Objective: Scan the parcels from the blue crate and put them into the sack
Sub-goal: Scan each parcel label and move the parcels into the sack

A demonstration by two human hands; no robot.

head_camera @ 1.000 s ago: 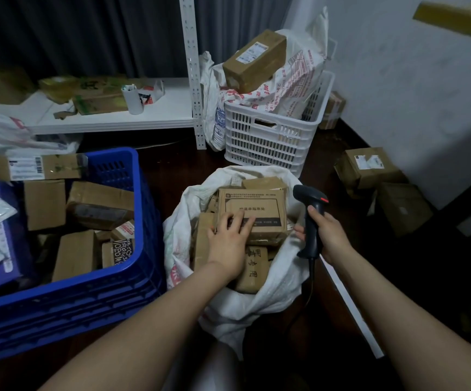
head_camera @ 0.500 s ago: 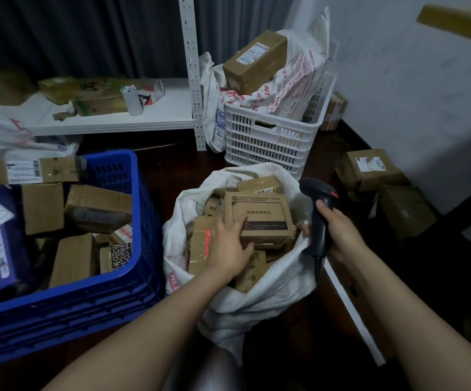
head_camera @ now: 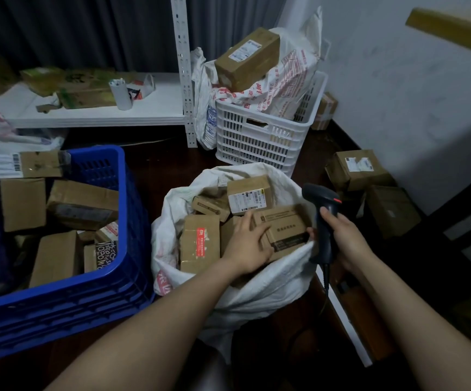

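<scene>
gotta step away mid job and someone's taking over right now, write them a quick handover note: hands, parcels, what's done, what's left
Left hand holds the left end of a printed cardboard box lying on top of the pile in the white sack.
Right hand grips the black barcode scanner beside the sack's right rim.
Done: several boxes are in the sack. Whether this one was scanned cannot be told.
Left: the blue crate holds many more parcels. Scan each one, then sack it.
</scene>
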